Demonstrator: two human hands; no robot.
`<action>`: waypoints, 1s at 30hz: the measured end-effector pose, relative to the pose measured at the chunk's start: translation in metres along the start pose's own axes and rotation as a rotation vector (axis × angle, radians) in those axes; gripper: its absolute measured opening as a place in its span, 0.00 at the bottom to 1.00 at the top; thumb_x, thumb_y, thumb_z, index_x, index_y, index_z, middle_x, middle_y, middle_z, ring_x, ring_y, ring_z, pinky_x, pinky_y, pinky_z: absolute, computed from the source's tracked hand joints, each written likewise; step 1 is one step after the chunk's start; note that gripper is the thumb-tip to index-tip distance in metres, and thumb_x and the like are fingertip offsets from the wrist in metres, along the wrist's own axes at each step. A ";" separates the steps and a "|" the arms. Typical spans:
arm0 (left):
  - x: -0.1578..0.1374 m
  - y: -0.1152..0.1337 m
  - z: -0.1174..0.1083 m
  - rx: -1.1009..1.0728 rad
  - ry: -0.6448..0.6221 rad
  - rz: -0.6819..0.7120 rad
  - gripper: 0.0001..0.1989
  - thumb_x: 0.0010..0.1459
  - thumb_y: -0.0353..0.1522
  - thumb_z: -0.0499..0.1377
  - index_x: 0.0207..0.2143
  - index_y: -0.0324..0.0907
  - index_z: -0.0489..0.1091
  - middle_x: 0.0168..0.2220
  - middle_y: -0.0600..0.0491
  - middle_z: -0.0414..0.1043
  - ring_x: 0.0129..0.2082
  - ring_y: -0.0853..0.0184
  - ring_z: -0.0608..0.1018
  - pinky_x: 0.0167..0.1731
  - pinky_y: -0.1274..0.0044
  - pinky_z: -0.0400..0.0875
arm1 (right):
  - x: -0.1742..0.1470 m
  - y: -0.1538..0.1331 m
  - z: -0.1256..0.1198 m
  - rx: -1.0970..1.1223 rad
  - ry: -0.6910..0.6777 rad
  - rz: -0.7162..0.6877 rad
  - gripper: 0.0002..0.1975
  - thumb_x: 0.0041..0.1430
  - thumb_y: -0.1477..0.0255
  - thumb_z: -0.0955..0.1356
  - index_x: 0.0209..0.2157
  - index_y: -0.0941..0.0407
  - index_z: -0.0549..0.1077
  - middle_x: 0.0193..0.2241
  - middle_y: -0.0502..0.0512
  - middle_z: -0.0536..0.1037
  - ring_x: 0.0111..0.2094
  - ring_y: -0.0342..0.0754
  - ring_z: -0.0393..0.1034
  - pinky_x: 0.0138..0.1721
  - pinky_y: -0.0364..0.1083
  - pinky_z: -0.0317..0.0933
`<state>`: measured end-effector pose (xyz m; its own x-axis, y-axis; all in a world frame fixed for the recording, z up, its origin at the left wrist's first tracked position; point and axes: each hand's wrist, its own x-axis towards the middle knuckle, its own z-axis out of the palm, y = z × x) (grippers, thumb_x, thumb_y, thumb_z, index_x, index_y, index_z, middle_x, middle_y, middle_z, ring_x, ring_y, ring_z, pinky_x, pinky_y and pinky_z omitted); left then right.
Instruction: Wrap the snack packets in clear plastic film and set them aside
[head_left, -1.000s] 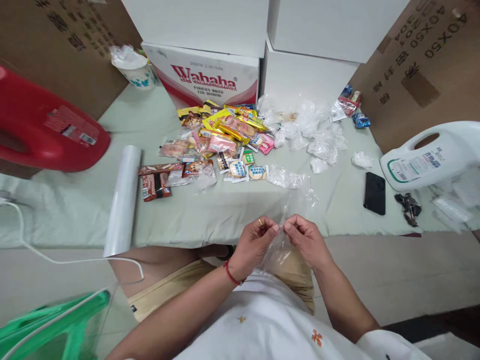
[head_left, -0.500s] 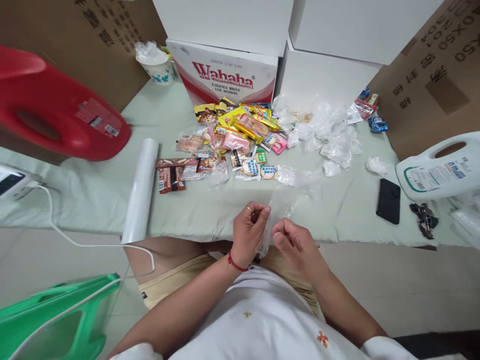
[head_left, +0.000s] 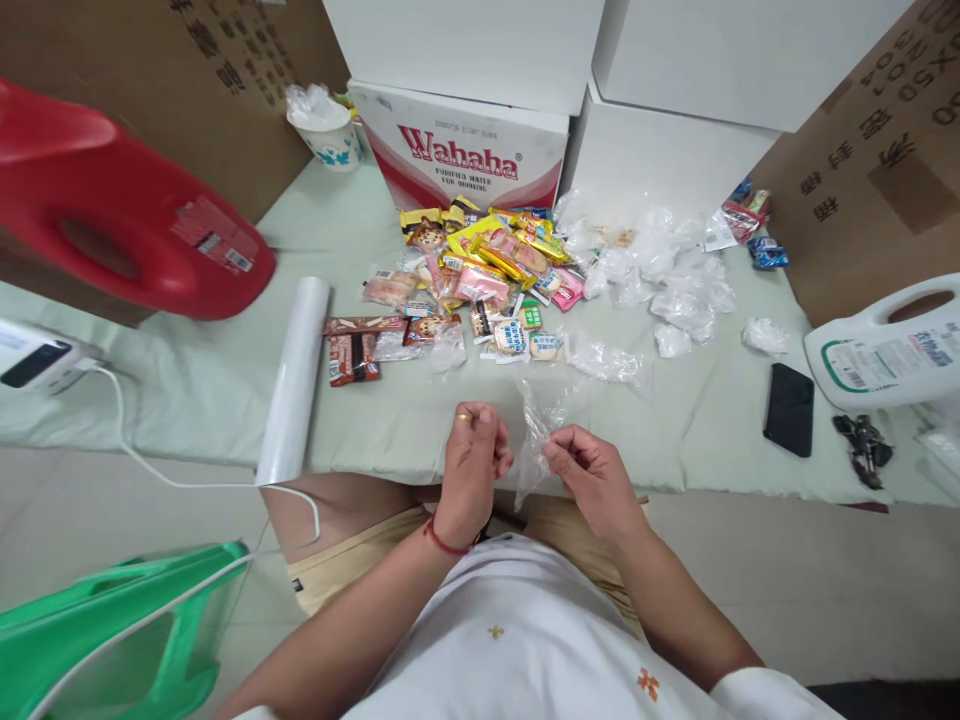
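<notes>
A clear, crumpled plastic bag hangs at the near edge of the table, pinched between the thumb and fingers of my right hand. Just left of it is my left hand, its fingers curled in and apart from the bag; I see nothing in it. Beyond both hands lies a pile of small wrapped snacks. Another flattened clear bag rests behind the held one, and a heap of crumpled clear bags is to the snacks' right.
A plastic roll and a red jug are at left. A Wahaha box stands behind the snacks. A phone, keys and a white jug are at right. A paper cup sits at the back.
My left hand has let go of the clear bag and moved left. My right hand now pinches the bag, which has drawn together into a narrower, crumpled shape.
</notes>
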<state>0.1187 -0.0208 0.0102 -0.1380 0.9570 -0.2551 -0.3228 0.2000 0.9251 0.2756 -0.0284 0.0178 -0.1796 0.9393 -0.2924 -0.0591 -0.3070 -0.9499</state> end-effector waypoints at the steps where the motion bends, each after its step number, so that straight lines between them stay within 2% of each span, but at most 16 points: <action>1: -0.006 0.002 -0.003 0.095 -0.061 0.040 0.26 0.59 0.57 0.60 0.35 0.44 0.65 0.27 0.60 0.64 0.20 0.76 0.65 0.20 0.81 0.58 | 0.002 0.000 0.002 -0.017 0.018 -0.004 0.19 0.60 0.54 0.73 0.30 0.56 0.71 0.23 0.44 0.63 0.23 0.39 0.50 0.25 0.41 0.48; 3: -0.016 0.005 -0.008 0.295 -0.155 0.127 0.24 0.57 0.55 0.65 0.34 0.43 0.69 0.27 0.58 0.65 0.24 0.73 0.67 0.23 0.80 0.60 | 0.005 -0.001 0.006 -0.046 0.035 -0.016 0.20 0.58 0.54 0.74 0.29 0.56 0.72 0.23 0.45 0.64 0.24 0.39 0.52 0.26 0.41 0.50; 5: -0.021 0.006 -0.010 0.410 -0.158 0.175 0.20 0.56 0.49 0.68 0.31 0.42 0.70 0.28 0.57 0.66 0.26 0.73 0.66 0.25 0.80 0.60 | 0.008 -0.001 0.008 -0.040 0.034 -0.017 0.20 0.56 0.53 0.74 0.28 0.56 0.72 0.22 0.45 0.65 0.24 0.39 0.53 0.25 0.41 0.50; 8: -0.016 0.005 -0.013 0.284 -0.071 0.116 0.19 0.61 0.46 0.65 0.27 0.42 0.68 0.24 0.58 0.61 0.23 0.74 0.62 0.24 0.80 0.57 | 0.012 0.002 0.006 0.028 0.041 0.015 0.21 0.56 0.52 0.74 0.28 0.55 0.70 0.20 0.43 0.62 0.21 0.38 0.49 0.22 0.41 0.46; 11: -0.008 0.006 -0.024 0.038 0.103 0.036 0.21 0.55 0.48 0.69 0.30 0.43 0.67 0.23 0.61 0.60 0.22 0.75 0.60 0.22 0.82 0.55 | 0.011 0.006 -0.006 0.094 0.103 0.020 0.22 0.56 0.51 0.75 0.29 0.55 0.69 0.20 0.42 0.59 0.20 0.38 0.47 0.20 0.40 0.43; 13: -0.007 0.006 -0.037 -0.037 0.233 0.017 0.23 0.51 0.48 0.71 0.31 0.43 0.65 0.23 0.61 0.61 0.21 0.75 0.61 0.21 0.83 0.54 | 0.007 0.010 -0.018 0.110 0.164 0.007 0.21 0.56 0.52 0.74 0.29 0.55 0.69 0.21 0.42 0.59 0.20 0.37 0.46 0.20 0.40 0.43; 15: -0.010 0.003 -0.055 0.003 0.311 -0.017 0.23 0.51 0.48 0.71 0.30 0.43 0.64 0.23 0.61 0.61 0.21 0.75 0.62 0.20 0.83 0.54 | 0.000 0.016 -0.032 0.099 0.229 0.004 0.21 0.57 0.52 0.74 0.30 0.55 0.69 0.21 0.42 0.59 0.20 0.38 0.46 0.20 0.41 0.42; 17: -0.019 0.000 -0.075 0.174 0.341 -0.035 0.21 0.53 0.47 0.69 0.30 0.43 0.65 0.23 0.60 0.62 0.22 0.74 0.63 0.21 0.82 0.57 | -0.010 0.023 -0.046 0.064 0.280 0.014 0.21 0.58 0.52 0.74 0.30 0.55 0.70 0.22 0.43 0.59 0.21 0.39 0.47 0.21 0.41 0.43; 19: -0.032 0.002 -0.091 0.424 0.395 0.075 0.16 0.54 0.43 0.68 0.33 0.43 0.68 0.27 0.58 0.65 0.26 0.71 0.68 0.25 0.80 0.64 | -0.020 0.030 -0.058 0.004 0.308 0.019 0.20 0.60 0.52 0.73 0.30 0.55 0.70 0.22 0.44 0.59 0.22 0.40 0.48 0.22 0.42 0.44; 20: -0.038 0.006 -0.096 0.548 0.445 0.197 0.14 0.54 0.40 0.68 0.35 0.43 0.69 0.31 0.56 0.67 0.30 0.69 0.71 0.29 0.78 0.68 | -0.024 0.033 -0.062 -0.035 0.313 0.018 0.19 0.60 0.53 0.73 0.31 0.55 0.71 0.22 0.44 0.60 0.23 0.41 0.49 0.23 0.42 0.45; 22: -0.049 0.021 -0.092 0.748 0.536 0.547 0.09 0.54 0.33 0.66 0.38 0.44 0.71 0.38 0.53 0.70 0.39 0.64 0.75 0.39 0.72 0.71 | -0.031 0.035 -0.066 -0.117 0.314 0.010 0.19 0.62 0.53 0.72 0.31 0.54 0.71 0.23 0.45 0.60 0.24 0.42 0.50 0.24 0.43 0.47; 24: -0.052 0.037 -0.074 0.881 0.437 0.893 0.07 0.56 0.27 0.63 0.36 0.46 0.72 0.39 0.52 0.72 0.44 0.60 0.76 0.45 0.67 0.71 | -0.034 0.032 -0.064 -0.181 0.297 0.006 0.19 0.62 0.53 0.71 0.31 0.54 0.71 0.23 0.46 0.61 0.24 0.42 0.51 0.25 0.43 0.48; 25: -0.049 0.042 -0.061 0.938 0.229 0.993 0.09 0.56 0.25 0.61 0.37 0.47 0.73 0.38 0.52 0.74 0.43 0.60 0.77 0.45 0.66 0.72 | -0.034 0.029 -0.063 -0.199 0.286 0.004 0.19 0.62 0.53 0.71 0.31 0.54 0.71 0.23 0.46 0.60 0.24 0.42 0.51 0.25 0.44 0.48; 27: -0.032 0.043 -0.033 1.051 -0.240 0.997 0.13 0.58 0.24 0.58 0.42 0.48 0.75 0.40 0.50 0.79 0.47 0.59 0.79 0.48 0.64 0.71 | -0.032 0.023 -0.059 -0.221 0.271 -0.005 0.19 0.62 0.53 0.71 0.31 0.54 0.71 0.22 0.45 0.60 0.24 0.42 0.50 0.25 0.44 0.48; 28: -0.018 0.037 -0.021 1.113 -0.360 0.956 0.12 0.60 0.25 0.57 0.43 0.47 0.75 0.42 0.49 0.80 0.50 0.58 0.79 0.51 0.63 0.70 | -0.032 0.021 -0.058 -0.230 0.272 -0.011 0.19 0.62 0.53 0.71 0.31 0.54 0.71 0.22 0.45 0.60 0.24 0.42 0.50 0.25 0.44 0.49; 30: 0.015 0.017 -0.007 1.246 -0.404 0.835 0.15 0.63 0.25 0.52 0.44 0.44 0.77 0.50 0.45 0.80 0.56 0.55 0.77 0.56 0.60 0.67 | -0.035 0.022 -0.061 -0.247 0.309 -0.023 0.18 0.62 0.52 0.71 0.31 0.54 0.71 0.22 0.46 0.61 0.23 0.43 0.51 0.24 0.44 0.49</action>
<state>0.1048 -0.0043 0.0199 0.4428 0.8320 0.3343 0.6978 -0.5539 0.4542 0.3404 -0.0583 0.0003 0.1256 0.9588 -0.2546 0.1854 -0.2748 -0.9435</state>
